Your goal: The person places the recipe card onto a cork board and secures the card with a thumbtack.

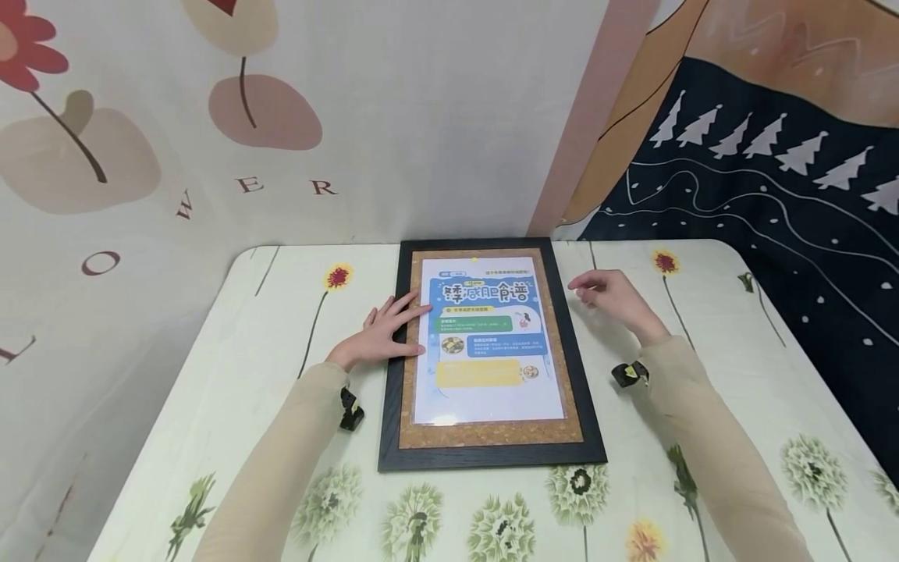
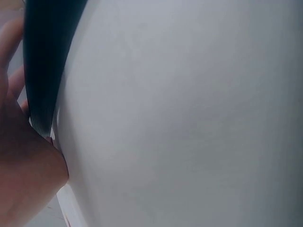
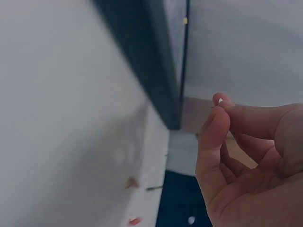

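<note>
A cork board (image 1: 492, 434) in a black frame lies on the table, with a printed sheet (image 1: 492, 398) in blue, green and yellow on it. At the sheet's top edge sits a small yellow push pin (image 1: 474, 259). My left hand (image 1: 382, 332) rests with spread fingers across the frame's left side, fingertips on the sheet's left edge. In the left wrist view that hand lies beside the dark frame (image 2: 47, 61). Right of the board, my right hand (image 1: 609, 300) is raised and pinches a small white push pin (image 3: 220, 101) between thumb and fingertip, mostly hidden by them.
A pale flowered cloth (image 1: 232, 406) covers the table under the board. Behind it hangs a printed curtain (image 1: 435, 117), with a dark tree-patterned part (image 1: 765, 211) on the right. A small black device (image 1: 630, 374) is strapped on each wrist.
</note>
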`<action>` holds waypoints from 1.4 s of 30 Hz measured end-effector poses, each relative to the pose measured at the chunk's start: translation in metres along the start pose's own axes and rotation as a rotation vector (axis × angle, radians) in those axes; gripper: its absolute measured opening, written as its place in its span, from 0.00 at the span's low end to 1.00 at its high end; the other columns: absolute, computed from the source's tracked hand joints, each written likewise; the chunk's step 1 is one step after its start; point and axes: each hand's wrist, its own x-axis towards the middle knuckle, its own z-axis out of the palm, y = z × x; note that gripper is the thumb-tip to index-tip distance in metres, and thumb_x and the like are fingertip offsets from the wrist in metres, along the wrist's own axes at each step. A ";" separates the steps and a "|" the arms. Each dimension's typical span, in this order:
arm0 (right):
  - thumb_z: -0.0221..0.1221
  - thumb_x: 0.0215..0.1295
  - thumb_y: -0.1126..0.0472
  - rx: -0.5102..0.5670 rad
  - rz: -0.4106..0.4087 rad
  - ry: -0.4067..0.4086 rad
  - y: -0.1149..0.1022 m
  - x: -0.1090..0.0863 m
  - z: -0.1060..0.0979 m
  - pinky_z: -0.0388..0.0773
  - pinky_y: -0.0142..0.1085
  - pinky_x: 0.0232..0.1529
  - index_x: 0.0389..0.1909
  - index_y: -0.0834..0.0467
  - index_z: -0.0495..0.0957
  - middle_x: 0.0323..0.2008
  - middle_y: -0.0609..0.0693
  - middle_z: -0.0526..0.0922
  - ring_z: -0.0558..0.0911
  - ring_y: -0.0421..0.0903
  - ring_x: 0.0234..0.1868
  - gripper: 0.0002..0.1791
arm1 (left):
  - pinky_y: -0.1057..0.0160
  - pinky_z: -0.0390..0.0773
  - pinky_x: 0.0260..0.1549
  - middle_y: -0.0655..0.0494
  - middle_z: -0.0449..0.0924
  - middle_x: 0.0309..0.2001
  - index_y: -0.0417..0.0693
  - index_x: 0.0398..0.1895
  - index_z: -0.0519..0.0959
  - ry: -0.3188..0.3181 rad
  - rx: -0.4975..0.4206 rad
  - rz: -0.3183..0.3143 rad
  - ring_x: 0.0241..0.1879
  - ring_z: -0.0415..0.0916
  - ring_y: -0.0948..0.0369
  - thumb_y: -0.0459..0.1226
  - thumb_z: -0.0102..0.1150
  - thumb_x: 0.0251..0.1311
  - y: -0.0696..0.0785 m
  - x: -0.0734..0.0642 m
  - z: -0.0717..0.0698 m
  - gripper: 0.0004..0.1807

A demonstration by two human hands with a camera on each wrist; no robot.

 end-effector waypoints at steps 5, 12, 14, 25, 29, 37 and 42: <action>0.52 0.72 0.67 0.039 0.003 -0.003 -0.013 0.009 0.005 0.73 0.41 0.45 0.52 0.66 0.77 0.47 0.62 0.78 0.74 0.54 0.42 0.13 | 0.36 0.26 0.63 0.52 0.34 0.77 0.54 0.75 0.56 0.000 -0.003 0.001 0.73 0.24 0.41 0.48 0.63 0.60 -0.001 0.000 0.000 0.42; 0.53 0.72 0.65 0.163 -0.043 -0.038 -0.031 0.018 0.022 0.74 0.36 0.49 0.53 0.69 0.75 0.50 0.63 0.78 0.75 0.54 0.45 0.15 | 0.36 0.26 0.63 0.53 0.34 0.77 0.54 0.75 0.56 -0.004 -0.007 -0.002 0.73 0.23 0.42 0.48 0.63 0.60 -0.001 -0.001 0.000 0.42; 0.54 0.71 0.64 0.198 -0.049 -0.063 -0.035 0.020 0.028 0.74 0.39 0.52 0.54 0.69 0.75 0.51 0.63 0.77 0.76 0.56 0.47 0.15 | 0.36 0.26 0.63 0.53 0.34 0.77 0.54 0.75 0.56 -0.004 -0.009 -0.002 0.73 0.23 0.42 0.48 0.63 0.60 -0.001 -0.001 0.000 0.42; 0.61 0.66 0.62 0.285 -0.089 -0.112 -0.047 0.031 0.061 0.77 0.36 0.46 0.50 0.63 0.80 0.51 0.59 0.79 0.79 0.53 0.45 0.15 | 0.37 0.25 0.63 0.54 0.33 0.77 0.55 0.76 0.56 -0.007 -0.013 -0.008 0.73 0.22 0.43 0.49 0.63 0.60 -0.001 0.001 0.001 0.42; 0.64 0.63 0.59 0.326 -0.051 -0.114 -0.051 0.032 0.071 0.76 0.37 0.48 0.47 0.61 0.83 0.49 0.55 0.82 0.80 0.50 0.44 0.14 | 0.38 0.25 0.63 0.54 0.33 0.78 0.56 0.76 0.56 -0.006 -0.013 -0.005 0.73 0.22 0.44 0.49 0.63 0.60 -0.002 0.002 0.001 0.42; 0.66 0.61 0.57 0.395 0.000 -0.130 -0.055 0.040 0.087 0.69 0.43 0.58 0.47 0.59 0.85 0.50 0.52 0.81 0.79 0.50 0.50 0.15 | 0.37 0.26 0.63 0.54 0.33 0.77 0.56 0.75 0.57 0.000 -0.013 -0.001 0.73 0.23 0.43 0.49 0.63 0.60 -0.002 0.002 0.001 0.42; 0.65 0.62 0.59 0.368 0.003 -0.160 -0.056 0.045 0.096 0.64 0.46 0.60 0.47 0.59 0.85 0.52 0.52 0.80 0.76 0.50 0.52 0.14 | 0.37 0.26 0.63 0.54 0.33 0.77 0.56 0.75 0.57 -0.003 -0.014 -0.006 0.73 0.23 0.43 0.49 0.64 0.60 -0.003 0.002 0.001 0.42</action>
